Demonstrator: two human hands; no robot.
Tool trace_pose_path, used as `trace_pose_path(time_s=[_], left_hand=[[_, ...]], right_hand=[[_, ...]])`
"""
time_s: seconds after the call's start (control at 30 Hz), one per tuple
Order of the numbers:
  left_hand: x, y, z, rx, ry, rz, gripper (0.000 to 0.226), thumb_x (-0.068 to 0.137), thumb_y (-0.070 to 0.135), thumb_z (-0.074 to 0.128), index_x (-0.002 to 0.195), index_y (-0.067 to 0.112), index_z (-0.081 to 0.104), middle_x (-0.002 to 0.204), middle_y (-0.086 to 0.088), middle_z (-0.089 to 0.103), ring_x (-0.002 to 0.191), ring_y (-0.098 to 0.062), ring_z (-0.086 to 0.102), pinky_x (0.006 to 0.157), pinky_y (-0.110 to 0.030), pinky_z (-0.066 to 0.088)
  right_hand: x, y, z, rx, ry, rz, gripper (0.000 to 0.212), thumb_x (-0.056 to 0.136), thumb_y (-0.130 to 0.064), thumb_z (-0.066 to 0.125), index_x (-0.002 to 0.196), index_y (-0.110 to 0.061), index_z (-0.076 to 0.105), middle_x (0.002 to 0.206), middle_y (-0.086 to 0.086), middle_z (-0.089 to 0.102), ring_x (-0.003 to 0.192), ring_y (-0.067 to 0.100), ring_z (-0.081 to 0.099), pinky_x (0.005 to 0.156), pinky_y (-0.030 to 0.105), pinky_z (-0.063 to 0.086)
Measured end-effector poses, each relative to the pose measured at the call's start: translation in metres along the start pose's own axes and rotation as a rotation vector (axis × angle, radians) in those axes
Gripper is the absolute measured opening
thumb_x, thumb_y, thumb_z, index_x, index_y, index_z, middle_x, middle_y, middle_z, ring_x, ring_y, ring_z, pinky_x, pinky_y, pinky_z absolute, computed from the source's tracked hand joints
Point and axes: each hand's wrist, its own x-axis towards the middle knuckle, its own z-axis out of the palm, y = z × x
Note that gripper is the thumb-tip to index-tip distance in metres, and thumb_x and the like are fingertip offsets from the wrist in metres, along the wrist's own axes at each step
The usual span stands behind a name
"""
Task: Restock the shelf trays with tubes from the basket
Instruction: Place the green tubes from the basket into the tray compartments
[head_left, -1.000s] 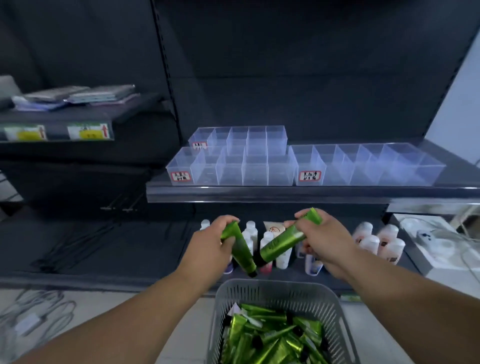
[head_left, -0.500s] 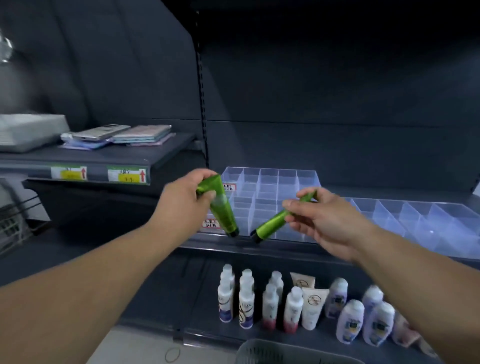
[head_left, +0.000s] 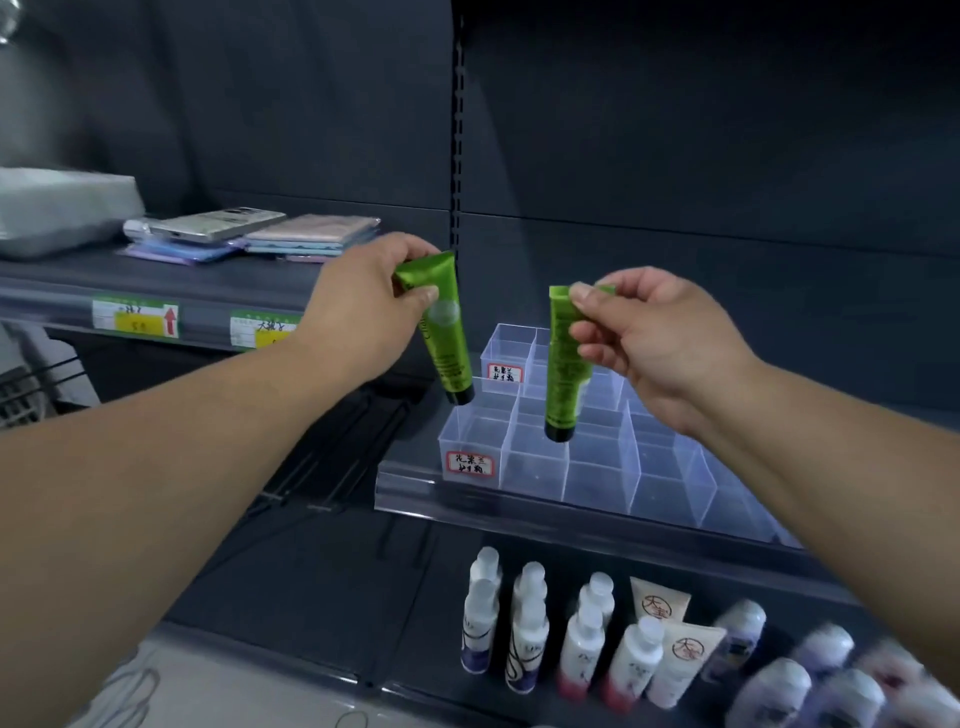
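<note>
left hand (head_left: 358, 312), right hand (head_left: 654, 343), tubes (head_left: 448, 345) now swung cap-down above tray (head_left: 535, 453)

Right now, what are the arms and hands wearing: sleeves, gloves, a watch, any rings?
Nothing worn shows. The left hand and right hand are bare: no gloves, and no rings on the fingers in view. The left forearm and right forearm are bare up to the frame edge, with no sleeves, watch or bands. The visible nails are short and unpainted.
</note>
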Motion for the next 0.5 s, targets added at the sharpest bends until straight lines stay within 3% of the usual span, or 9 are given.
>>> trace_pose_path(time_s=[0.2, 0.37, 0.5], left_hand=[[0.008, -0.017, 0.026, -0.007, -0.093, 0.008, 0.021, 0.090, 0.015, 0.060, 0.099, 0.034, 0.058, 0.080, 0.017, 0.058, 0.067, 0.001, 0.051, 0.057, -0.009, 0.034], [0.018, -0.021, 0.031, -0.042, -0.066, 0.027, 0.022, 0.090, 0.014, 0.059, 0.100, 0.034, 0.058, 0.077, 0.018, 0.056, 0.064, 0.001, 0.049, 0.056, -0.008, 0.033], [0.028, -0.023, 0.036, -0.049, -0.047, 0.054, 0.024, 0.089, 0.013, 0.060, 0.098, 0.035, 0.057, 0.087, 0.011, 0.060, 0.070, 0.000, 0.051, 0.061, -0.007, 0.034]], right_hand=[[0.019, 0.026, 0.014, -0.013, 0.051, 0.008, 0.013, 0.088, -0.008, 0.067, 0.084, -0.010, 0.054, 0.066, 0.003, 0.062, 0.048, 0.004, 0.061, 0.047, 0.015, 0.049], [0.034, 0.021, 0.012, -0.005, 0.082, -0.010, 0.014, 0.087, -0.011, 0.069, 0.083, -0.012, 0.055, 0.067, 0.002, 0.060, 0.047, 0.003, 0.058, 0.047, 0.016, 0.047], [0.046, 0.013, 0.015, 0.005, 0.082, -0.051, 0.015, 0.087, -0.011, 0.069, 0.082, -0.014, 0.055, 0.069, 0.002, 0.060, 0.049, 0.004, 0.058, 0.048, 0.016, 0.048]])
